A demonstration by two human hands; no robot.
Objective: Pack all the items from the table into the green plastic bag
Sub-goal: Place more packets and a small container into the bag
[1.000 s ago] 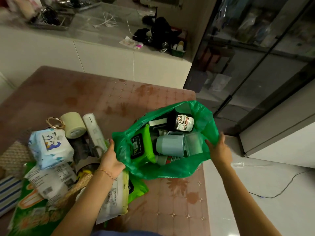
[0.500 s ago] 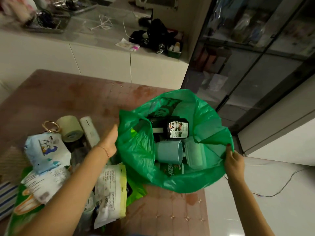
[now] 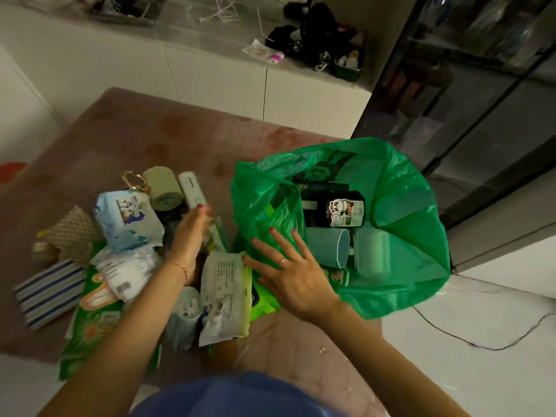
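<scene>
The green plastic bag [image 3: 403,236] stands open at the table's right edge, holding a panda-labelled black box [image 3: 343,212], a pale blue cup [image 3: 328,246] and a clear container [image 3: 371,254]. My right hand [image 3: 288,272] is spread flat over the bag's near-left rim, holding nothing. My left hand [image 3: 191,236] hovers open over the pile, fingertips by a white stick-shaped item [image 3: 192,189]. A white wipes pack [image 3: 225,296] lies between my hands. A blue-and-white tissue pack [image 3: 128,221] and a beige roll [image 3: 164,188] lie farther left.
The pink table [image 3: 135,139] also carries a green packet [image 3: 90,320], a striped item [image 3: 45,293], a woven piece [image 3: 72,233] and gold rings [image 3: 135,180]. A white counter [image 3: 210,79] stands behind, a glass cabinet [image 3: 481,85] at right. A cable [image 3: 481,346] trails on the floor.
Both hands have let go of the bag's rim. The right hand moved left across the bag's near side; the left hand moved over the pile. The bag now stands open unheld.
</scene>
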